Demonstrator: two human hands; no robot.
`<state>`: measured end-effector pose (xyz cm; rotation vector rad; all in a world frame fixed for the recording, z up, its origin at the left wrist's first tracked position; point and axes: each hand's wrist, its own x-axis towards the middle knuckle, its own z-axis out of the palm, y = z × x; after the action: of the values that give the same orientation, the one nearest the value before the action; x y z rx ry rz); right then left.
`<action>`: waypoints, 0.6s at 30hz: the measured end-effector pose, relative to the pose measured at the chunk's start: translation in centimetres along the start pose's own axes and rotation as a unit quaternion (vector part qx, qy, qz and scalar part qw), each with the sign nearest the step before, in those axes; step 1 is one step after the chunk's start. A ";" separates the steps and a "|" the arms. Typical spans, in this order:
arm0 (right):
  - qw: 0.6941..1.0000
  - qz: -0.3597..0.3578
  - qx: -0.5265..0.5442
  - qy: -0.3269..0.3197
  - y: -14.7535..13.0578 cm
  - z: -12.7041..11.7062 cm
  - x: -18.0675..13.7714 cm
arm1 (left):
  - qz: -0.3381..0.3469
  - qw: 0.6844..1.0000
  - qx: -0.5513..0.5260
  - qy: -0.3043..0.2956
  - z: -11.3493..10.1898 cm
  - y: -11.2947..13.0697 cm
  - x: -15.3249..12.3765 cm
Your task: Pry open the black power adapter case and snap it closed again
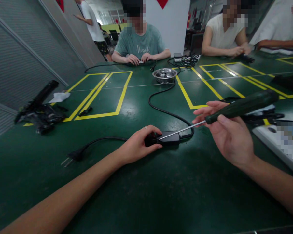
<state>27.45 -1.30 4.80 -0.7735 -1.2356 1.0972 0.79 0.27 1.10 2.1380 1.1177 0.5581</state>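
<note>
A black power adapter (169, 137) lies flat on the green table (136, 195) in front of me. My left hand (139, 144) is closed on its left end and pins it down. My right hand (228, 133) grips a screwdriver (236, 109) with a dark green handle; its thin metal shaft slants down to the left and the tip rests on the adapter's top near my left fingers. A black cable (161, 107) runs from the adapter toward the back of the table. Another cable ends in a pronged plug (73, 156) at the left.
A metal bowl (164, 74) stands mid-table at the back. Black parts (39, 113) are piled at the left edge, beside white paper (60, 96). A white tray (278, 143) lies at my right. Yellow tape boxes mark the table. Other people sit at the far side, handling cables.
</note>
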 end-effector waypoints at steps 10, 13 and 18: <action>0.987 -0.033 -0.139 0.071 0.9 -0.6 0.3 | -0.004 1.000 0.004 0.005 0.0 -0.1 0.1; 0.987 -0.024 -0.146 0.070 0.8 -0.6 0.2 | -0.004 1.000 0.007 0.003 -0.1 0.0 0.0; 1.000 0.017 0.024 0.007 0.2 -0.3 0.3 | -0.010 1.000 -0.005 0.003 0.0 -0.1 0.0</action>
<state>27.68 -0.98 4.69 -0.7664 -1.1846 1.1429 0.76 0.30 0.98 2.1149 1.1354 0.5608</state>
